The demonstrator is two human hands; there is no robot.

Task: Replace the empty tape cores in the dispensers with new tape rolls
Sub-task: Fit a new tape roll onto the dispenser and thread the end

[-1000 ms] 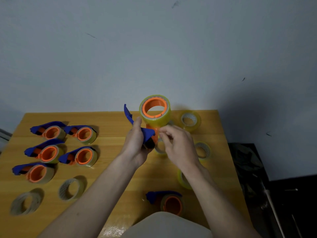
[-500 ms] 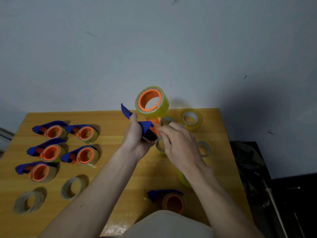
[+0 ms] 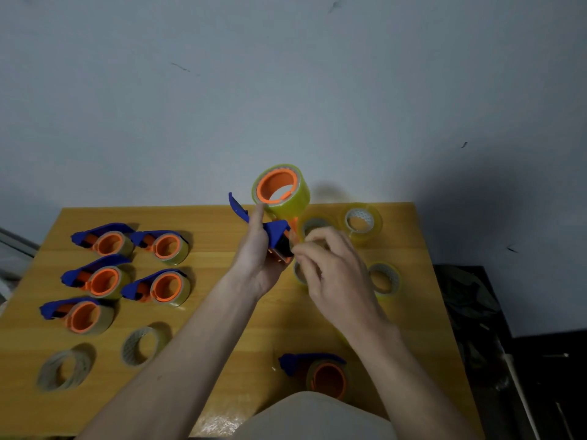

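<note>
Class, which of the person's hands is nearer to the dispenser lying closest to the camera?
Right. The right hand is above that dispenser; the left hand is farther up-left, gripping the raised dispenser.

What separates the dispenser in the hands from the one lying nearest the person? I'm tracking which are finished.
The held dispenser is lifted off the table, gripped by the left hand; the near dispenser lies untouched. The held one's roll looks yellower and thicker; the near one's looks browner. Both are blue with orange hubs.

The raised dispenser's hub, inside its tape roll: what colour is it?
Orange, seen in the head view: the hub sits inside the yellowish tape roll.
</note>
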